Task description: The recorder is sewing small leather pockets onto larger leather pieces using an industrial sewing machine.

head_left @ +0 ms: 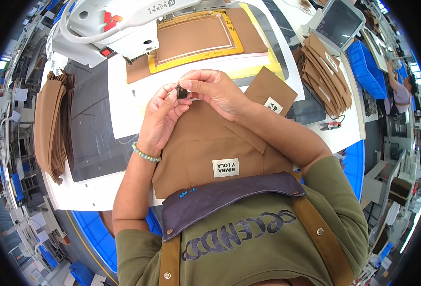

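I had the small black piece (181, 92) between both hands, near the far edge of the brown cloth (198, 138) on the desk (347, 135). Left hand (165, 112): nearly closed, thumb and finger pinching it, rest loosely curled. Right hand (216, 90): tight pinch from above. Step looked like fiddling with that piece; next move, I judged, called for a steady pinch. White machine (127, 43) stood beyond the cloth, leftward.

Head-worn fisheye, left of a side-by-side pair; upright, unmirrored. Looks steeply down from above the wearer's olive shirt (263, 260), facing away across the white worktable (91, 202). Shirt nearest; left hand (159, 117) and right hand (215, 90) close, mid-view; sewing machine (132, 38) far left. Edges bend rimward.
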Demonstrator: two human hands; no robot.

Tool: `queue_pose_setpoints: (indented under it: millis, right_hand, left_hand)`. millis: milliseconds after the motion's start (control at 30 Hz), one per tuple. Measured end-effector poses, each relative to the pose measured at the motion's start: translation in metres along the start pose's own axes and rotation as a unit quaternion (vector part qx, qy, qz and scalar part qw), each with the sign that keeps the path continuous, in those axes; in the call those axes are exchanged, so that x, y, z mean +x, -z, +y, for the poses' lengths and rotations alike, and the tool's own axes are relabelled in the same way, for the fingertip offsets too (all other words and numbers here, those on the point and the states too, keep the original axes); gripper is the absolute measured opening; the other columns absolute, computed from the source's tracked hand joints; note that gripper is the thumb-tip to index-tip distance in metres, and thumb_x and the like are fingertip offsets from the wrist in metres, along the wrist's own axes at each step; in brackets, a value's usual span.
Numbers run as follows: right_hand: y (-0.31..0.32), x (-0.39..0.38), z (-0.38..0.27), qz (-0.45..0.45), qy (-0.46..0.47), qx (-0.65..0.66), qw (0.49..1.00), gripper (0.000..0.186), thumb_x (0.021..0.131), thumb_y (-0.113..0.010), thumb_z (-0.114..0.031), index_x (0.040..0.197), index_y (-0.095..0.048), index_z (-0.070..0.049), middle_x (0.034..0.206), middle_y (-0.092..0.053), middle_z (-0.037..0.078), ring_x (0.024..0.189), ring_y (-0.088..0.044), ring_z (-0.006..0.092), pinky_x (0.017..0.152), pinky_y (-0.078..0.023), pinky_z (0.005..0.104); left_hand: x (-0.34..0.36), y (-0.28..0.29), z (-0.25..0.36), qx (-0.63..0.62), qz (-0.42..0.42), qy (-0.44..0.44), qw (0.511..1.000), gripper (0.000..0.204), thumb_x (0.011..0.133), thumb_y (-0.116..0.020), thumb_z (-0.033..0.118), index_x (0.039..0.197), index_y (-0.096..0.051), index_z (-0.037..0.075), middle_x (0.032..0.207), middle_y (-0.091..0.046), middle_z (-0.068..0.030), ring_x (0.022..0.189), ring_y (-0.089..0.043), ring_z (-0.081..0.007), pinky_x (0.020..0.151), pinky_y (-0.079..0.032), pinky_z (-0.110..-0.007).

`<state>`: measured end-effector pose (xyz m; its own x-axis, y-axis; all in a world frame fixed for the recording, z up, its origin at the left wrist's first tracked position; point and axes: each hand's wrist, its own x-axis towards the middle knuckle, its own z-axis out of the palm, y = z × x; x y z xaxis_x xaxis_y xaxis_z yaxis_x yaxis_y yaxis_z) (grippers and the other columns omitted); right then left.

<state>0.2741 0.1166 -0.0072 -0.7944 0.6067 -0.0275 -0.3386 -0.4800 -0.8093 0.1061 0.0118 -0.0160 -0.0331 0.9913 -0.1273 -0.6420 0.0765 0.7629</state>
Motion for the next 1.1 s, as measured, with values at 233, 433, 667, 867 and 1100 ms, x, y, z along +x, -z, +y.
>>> queue_pose_setpoints:
  millis: [233,433,667,867,1100]
  right_hand:
    - [0.0008,0.0002,0.0021,0.013,0.009,-0.028,0.999,0.018,0.097,-0.073,-0.019,0.104,-0.076,-0.003,0.098,-0.075,0.004,0.088,-0.066,0.0102,0.087,-0.054,0.0282]
    - [0.0038,0.0017,0.0029,0.013,-0.014,0.033,0.999,0.02,0.098,-0.072,-0.02,0.108,-0.075,-0.003,0.101,-0.075,0.005,0.092,-0.068,0.0119,0.087,-0.054,0.0296]
    - [0.0049,0.002,0.0034,0.011,-0.023,0.04,0.999,0.02,0.1,-0.071,-0.02,0.11,-0.075,-0.003,0.104,-0.075,0.006,0.097,-0.068,0.012,0.088,-0.053,0.0296]
    - [0.0045,0.0017,0.0033,0.006,-0.024,0.05,0.998,0.02,0.1,-0.07,-0.019,0.11,-0.075,-0.003,0.104,-0.075,0.006,0.097,-0.068,0.0123,0.088,-0.053,0.0294]
    - [0.0057,0.0023,0.0033,-0.009,-0.022,0.053,0.998,0.019,0.102,-0.066,-0.017,0.112,-0.073,-0.002,0.107,-0.073,0.006,0.099,-0.067,0.0127,0.091,-0.054,0.03]
  left_hand:
    - [-0.0001,0.0007,-0.0012,0.002,-0.002,-0.013,1.0,0.023,0.104,-0.063,0.017,0.123,-0.058,0.004,0.107,-0.072,-0.0089,0.096,-0.072,-0.0149,0.088,-0.059,-0.027]
    - [-0.0001,0.0012,-0.0005,-0.015,-0.002,-0.013,1.0,0.023,0.104,-0.063,0.016,0.123,-0.058,0.004,0.107,-0.072,-0.0076,0.097,-0.072,-0.0148,0.088,-0.059,-0.027]
    - [-0.0003,0.0009,-0.0006,-0.018,0.002,0.001,1.0,0.023,0.104,-0.062,0.016,0.123,-0.058,0.004,0.107,-0.072,-0.0075,0.097,-0.072,-0.0148,0.088,-0.059,-0.027]
    - [0.0001,0.0009,-0.0004,-0.018,0.004,0.001,1.0,0.024,0.104,-0.062,0.015,0.124,-0.057,0.004,0.107,-0.071,-0.0079,0.097,-0.072,-0.0154,0.088,-0.059,-0.027]
    - [0.0002,0.0009,-0.0007,-0.015,0.004,-0.002,1.0,0.023,0.104,-0.062,0.015,0.124,-0.057,0.004,0.108,-0.072,-0.0077,0.097,-0.072,-0.015,0.088,-0.059,-0.027]
